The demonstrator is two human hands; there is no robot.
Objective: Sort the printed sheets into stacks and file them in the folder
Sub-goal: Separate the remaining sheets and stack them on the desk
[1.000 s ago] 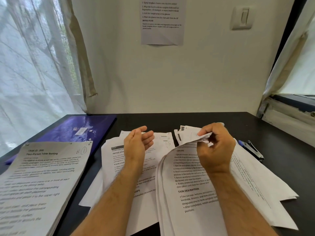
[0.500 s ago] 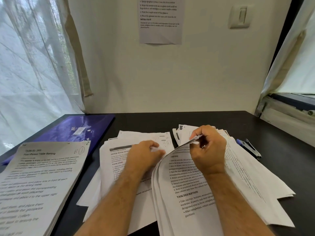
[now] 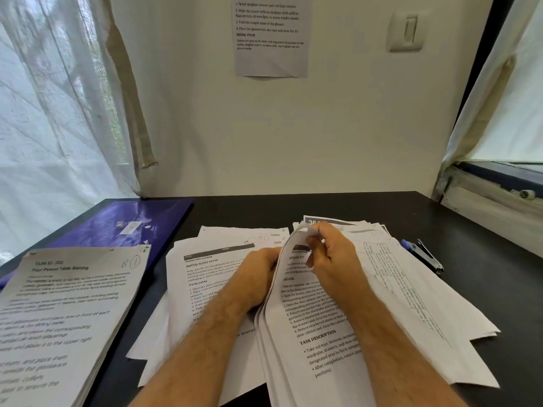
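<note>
Since a second ago my left hand [image 3: 258, 274] has dropped from mid-air and slid under the lifted sheets [image 3: 311, 324], while my right hand [image 3: 332, 259] has curled their top corner further over. My right fingers [image 3: 316, 239] and thumb now pinch that curled corner, holding several pages raised off the right pile [image 3: 411, 292]. My left hand's fingertips are hidden behind the raised pages, so I cannot tell how far they are bent or whether they grip anything; the back of the hand lies over the middle pile [image 3: 202, 289].

Three groups of paper lie on the dark worktop [image 3: 499, 274]: one neat, thick stack [image 3: 58, 312] at the left edge, headed "Four-Person Table Setting"; one loose middle pile topped by a "Dishwasher Loading" page; and one fanned, untidy right pile showing a table-printed page. One blue folder [image 3: 123, 227] lies shut at the far left corner, partly under the neat stack. One stapler [image 3: 423, 254] sits just beside the right pile. One printed notice [image 3: 270, 36] hangs on the wall, near one light switch [image 3: 407, 32].
</note>
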